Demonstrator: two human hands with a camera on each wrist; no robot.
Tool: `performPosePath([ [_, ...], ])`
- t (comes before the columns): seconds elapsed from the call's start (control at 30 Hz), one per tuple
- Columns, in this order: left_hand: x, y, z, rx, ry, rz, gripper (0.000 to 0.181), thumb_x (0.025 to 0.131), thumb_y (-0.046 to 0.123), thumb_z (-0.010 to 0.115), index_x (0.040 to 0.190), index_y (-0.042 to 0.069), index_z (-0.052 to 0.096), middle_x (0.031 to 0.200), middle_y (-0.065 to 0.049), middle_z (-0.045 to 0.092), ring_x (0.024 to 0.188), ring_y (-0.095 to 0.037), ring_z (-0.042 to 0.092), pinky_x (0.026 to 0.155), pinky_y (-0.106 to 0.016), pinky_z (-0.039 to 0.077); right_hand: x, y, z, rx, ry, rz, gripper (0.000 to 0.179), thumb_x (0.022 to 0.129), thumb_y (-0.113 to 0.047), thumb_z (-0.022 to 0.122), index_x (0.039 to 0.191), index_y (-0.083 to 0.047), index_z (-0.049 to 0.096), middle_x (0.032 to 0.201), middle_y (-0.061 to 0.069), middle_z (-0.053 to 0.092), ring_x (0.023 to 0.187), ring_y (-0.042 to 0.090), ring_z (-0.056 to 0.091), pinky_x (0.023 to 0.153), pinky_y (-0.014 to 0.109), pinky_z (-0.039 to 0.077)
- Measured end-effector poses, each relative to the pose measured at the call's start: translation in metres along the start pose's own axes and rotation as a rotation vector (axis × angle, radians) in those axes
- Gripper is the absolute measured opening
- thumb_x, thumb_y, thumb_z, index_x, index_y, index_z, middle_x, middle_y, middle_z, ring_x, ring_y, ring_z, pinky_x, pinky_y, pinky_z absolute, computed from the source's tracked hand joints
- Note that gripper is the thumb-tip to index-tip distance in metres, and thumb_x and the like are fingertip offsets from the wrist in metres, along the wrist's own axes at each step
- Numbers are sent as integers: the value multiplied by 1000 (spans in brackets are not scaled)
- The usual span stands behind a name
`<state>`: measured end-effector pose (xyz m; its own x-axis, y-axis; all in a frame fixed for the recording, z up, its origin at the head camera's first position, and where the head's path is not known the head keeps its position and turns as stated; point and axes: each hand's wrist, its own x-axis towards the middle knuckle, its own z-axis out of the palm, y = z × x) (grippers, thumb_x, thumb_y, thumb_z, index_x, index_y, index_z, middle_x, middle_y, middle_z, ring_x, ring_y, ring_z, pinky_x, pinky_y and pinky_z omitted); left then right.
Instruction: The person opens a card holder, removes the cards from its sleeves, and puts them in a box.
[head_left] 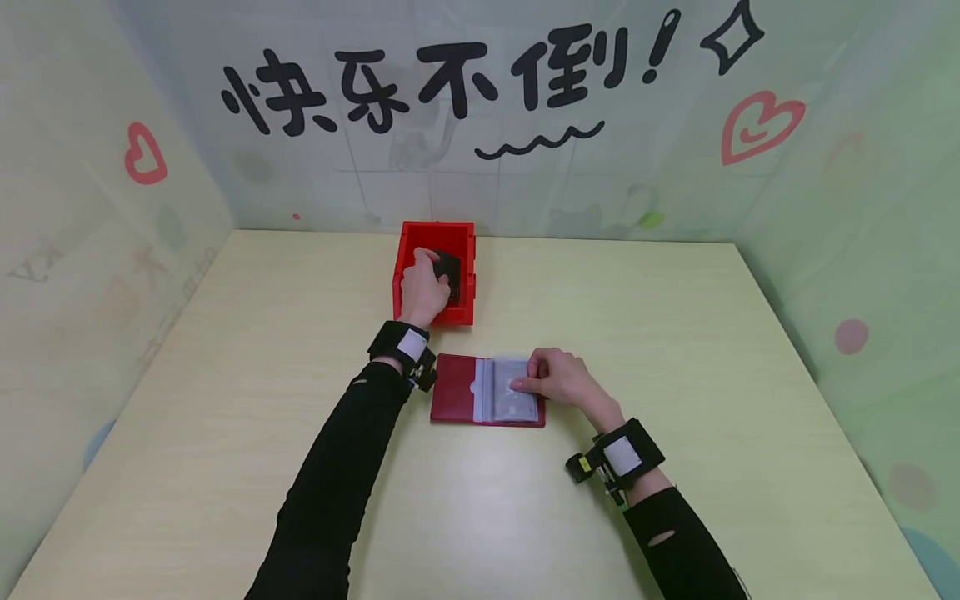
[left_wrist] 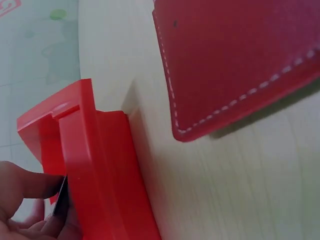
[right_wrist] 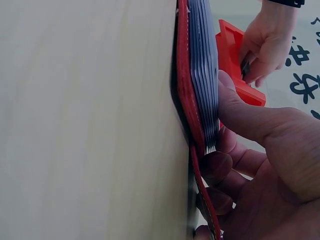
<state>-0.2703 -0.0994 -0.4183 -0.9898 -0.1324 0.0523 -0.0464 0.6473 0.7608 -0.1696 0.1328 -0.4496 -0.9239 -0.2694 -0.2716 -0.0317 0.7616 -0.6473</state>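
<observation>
A red card holder (head_left: 453, 392) lies spread open on the table, its clear plastic sleeves (head_left: 514, 407) stacked on the right half. My right hand (head_left: 561, 378) holds that right side, with the thumb (right_wrist: 245, 115) on the sleeves' edge and fingers curled by the cover. Farther back, my left hand (head_left: 424, 290) reaches into a red plastic bin (head_left: 453, 317). Between its thumb and fingers it pinches a thin dark card (head_left: 448, 268); the left wrist view shows the card (left_wrist: 61, 199) edge-on, partly hidden behind the bin's wall.
The pale wooden table (head_left: 495, 517) carries the bin near its back edge, behind the card holder. A printed backdrop (head_left: 525, 192) stands along the back, with side panels (head_left: 847, 250) at left and right. Both wrists wear black camera straps (head_left: 633, 454).
</observation>
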Motion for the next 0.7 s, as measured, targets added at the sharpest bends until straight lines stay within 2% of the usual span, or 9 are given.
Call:
performPosePath([
  [0.17,6,-4,5,61,-45,-49,31,98,9,59,127,-1,58,128,-25,64,108,-40,64,95,-50,55,1,1,0,4,-4,2,33,87,-34,78,84,-10,56,67,-1,47,66,15,47,59,25,33],
  [0.43,9,-6,8,168,-98,-58,32,95,6,62,125,-4,60,127,-26,65,109,-41,65,93,-50,56,1,0,-1,-15,5,-9,33,87,-35,79,82,-11,56,66,-2,47,64,14,46,58,25,32],
  [0.53,8,-5,9,239,-97,-39,28,94,7,63,120,-4,63,119,-26,68,101,-41,68,88,-51,59,1,0,-1,-15,5,-7,33,87,-34,79,82,-10,56,66,-2,47,64,14,47,58,25,33],
  [0.7,9,-5,15,354,-57,-11,18,94,10,65,107,-2,66,101,-24,70,85,-39,69,80,-51,61,1,0,-1,-22,5,1,34,87,-35,79,83,-10,56,67,-1,48,66,15,48,59,25,33],
])
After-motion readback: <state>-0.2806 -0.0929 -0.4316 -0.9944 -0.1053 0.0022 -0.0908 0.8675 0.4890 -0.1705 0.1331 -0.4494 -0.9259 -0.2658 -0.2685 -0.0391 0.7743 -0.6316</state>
